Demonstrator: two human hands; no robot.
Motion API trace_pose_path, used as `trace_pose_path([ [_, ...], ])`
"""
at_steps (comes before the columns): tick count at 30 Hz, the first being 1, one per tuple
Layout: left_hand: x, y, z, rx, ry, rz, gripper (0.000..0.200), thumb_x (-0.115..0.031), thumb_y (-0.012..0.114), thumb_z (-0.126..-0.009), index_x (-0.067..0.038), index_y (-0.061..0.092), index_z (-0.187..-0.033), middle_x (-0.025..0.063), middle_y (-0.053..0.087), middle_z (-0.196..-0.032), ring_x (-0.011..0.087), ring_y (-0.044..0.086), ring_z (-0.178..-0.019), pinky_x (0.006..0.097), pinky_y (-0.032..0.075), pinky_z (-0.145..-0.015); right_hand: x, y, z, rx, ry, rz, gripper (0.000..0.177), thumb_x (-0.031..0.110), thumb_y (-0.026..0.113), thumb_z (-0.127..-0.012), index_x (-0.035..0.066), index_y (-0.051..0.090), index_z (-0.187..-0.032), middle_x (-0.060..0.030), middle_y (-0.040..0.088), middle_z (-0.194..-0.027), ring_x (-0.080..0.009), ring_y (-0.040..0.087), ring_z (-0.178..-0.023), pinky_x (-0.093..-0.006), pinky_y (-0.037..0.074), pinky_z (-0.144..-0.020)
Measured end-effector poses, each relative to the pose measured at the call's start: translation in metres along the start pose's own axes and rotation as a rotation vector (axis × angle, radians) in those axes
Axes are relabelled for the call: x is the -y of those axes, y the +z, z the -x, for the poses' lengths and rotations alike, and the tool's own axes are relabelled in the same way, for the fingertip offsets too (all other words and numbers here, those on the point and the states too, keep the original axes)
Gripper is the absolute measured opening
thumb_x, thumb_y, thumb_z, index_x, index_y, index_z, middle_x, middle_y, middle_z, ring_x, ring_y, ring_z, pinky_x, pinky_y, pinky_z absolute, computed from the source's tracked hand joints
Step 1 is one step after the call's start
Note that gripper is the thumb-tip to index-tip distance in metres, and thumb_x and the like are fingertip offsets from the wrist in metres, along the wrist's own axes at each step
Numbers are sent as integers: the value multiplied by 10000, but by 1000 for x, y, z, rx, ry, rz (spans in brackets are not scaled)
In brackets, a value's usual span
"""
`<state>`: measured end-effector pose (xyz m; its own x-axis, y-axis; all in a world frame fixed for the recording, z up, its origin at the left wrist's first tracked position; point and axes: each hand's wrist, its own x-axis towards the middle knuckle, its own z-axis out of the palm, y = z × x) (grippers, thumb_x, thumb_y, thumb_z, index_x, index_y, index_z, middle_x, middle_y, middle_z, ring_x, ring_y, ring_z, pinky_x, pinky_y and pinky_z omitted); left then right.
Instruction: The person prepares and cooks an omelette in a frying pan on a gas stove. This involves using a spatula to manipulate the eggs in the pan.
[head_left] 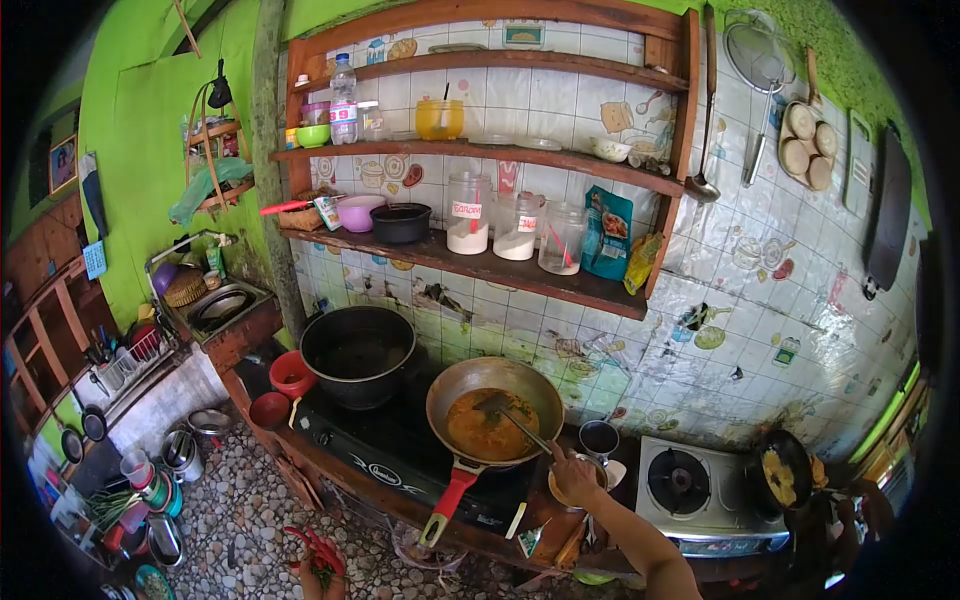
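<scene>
Closest of all, the left hand [318,578] hangs low over the tiled floor, its fingers closed around a bunch of red chillies [322,548] with some green stems among them. Further in, the right hand [577,478] reaches across the front edge of the wooden bench [470,532] - its fingers are wrapped tight on the handle of a spatula [505,412], whose blade lies in the orange sauce [478,432]. That sauce fills the bottom of a frying pan [530,378] with a red handle, which stands on a black stove [395,445]. Just beside the pan, on the same stove, is a big black pot [340,385]. Off to the other side stands a white stove [690,490]. Behind it all, wooden shelves [480,265] on the tiled wall carry jars [467,212] and bowls.
</scene>
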<state>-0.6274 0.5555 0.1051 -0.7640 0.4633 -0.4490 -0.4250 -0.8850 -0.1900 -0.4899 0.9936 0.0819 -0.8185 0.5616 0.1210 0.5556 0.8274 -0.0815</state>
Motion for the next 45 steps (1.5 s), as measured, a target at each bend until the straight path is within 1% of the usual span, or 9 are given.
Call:
trace_pose_path([
  [1, 3, -4, -10, -1, 7, -3, 330, -122, 463, -897, -66, 475, -1222, 24, 591, -834, 98, 427, -496, 215, 415, -545, 2, 1, -11, -33, -5, 8, 532, 225, 520, -795, 139, 352, -1292, -211, 563, -953, -330, 608, -735, -389, 504, -589],
  [3, 14, -9, -27, 44, 181, -225, 251, -187, 432, -899, -44, 489, -1097, 107, 541, -1049, 234, 534, -991, 393, 483, -770, 4, 10, -36, -86, -64, 16, 507, 211, 506, -803, 126, 369, -1283, -169, 576, -828, -291, 603, -643, -360, 492, -513],
  [7, 51, 10, -44, 45, 120, -248, 265, -195, 405, -910, -41, 481, -1111, 111, 540, -1062, 236, 539, -990, 380, 481, -775, 4, 14, -40, -479, -320, 262, 476, 192, 494, -807, 88, 404, -1263, -86, 567, -587, -212, 588, -516, -322, 473, -422],
  [10, 70, 21, -64, 272, -39, -336, 186, -174, 451, -882, -23, 532, -953, 117, 564, -1036, 245, 535, -1000, 392, 464, -827, 0, -23, -24, -286, -328, 217, 361, 251, 533, -803, 131, 509, -1142, -50, 545, -540, -171, 551, -455, -298, 454, -411],
  [19, 121, 72, -100, 159, -210, -431, 176, -152, 410, -892, -15, 516, -919, 136, 562, -1018, 264, 541, -974, 405, 471, -806, -29, -85, 36, -15, -221, 87, 349, 287, 535, -801, 163, 533, -1127, -81, 544, -524, -247, 583, -503, -349, 462, -417],
  [25, 149, 94, -139, 221, -313, -550, 146, -148, 441, -885, -13, 496, -881, 155, 555, -1013, 276, 544, -956, 414, 463, -807, -48, -111, 36, -114, -96, -37, 244, 275, 569, -778, 209, 622, -1007, -121, 593, -620, -287, 599, -588, -378, 478, -494],
  [33, 188, 124, -194, 334, -557, -633, 165, -162, 440, -891, -14, 512, -897, 155, 542, -1051, 279, 545, -967, 399, 464, -819, -19, -10, -8, -327, 4, -69, 321, 250, 576, -774, 209, 570, -1092, -84, 565, -557, -254, 568, -488, -413, 437, -463],
  [38, 210, 131, -218, 331, -563, -690, 196, -176, 391, -911, -14, 497, -945, 178, 535, -1041, 284, 551, -939, 404, 478, -800, 29, -40, -31, -446, -134, -277, 270, 120, 603, -761, 89, 579, -1028, -140, 578, -949, -295, 575, -834, -378, 453, -684],
  [45, 243, 128, -242, 337, -587, -808, 253, -238, 400, -912, -23, 509, -988, 124, 569, -1002, 237, 559, -949, 363, 468, -798, 115, -94, -85, -581, -300, -680, 281, 140, 573, -796, 35, 535, -1053, -160, 577, -946, -323, 565, -869, -371, 448, -756],
])
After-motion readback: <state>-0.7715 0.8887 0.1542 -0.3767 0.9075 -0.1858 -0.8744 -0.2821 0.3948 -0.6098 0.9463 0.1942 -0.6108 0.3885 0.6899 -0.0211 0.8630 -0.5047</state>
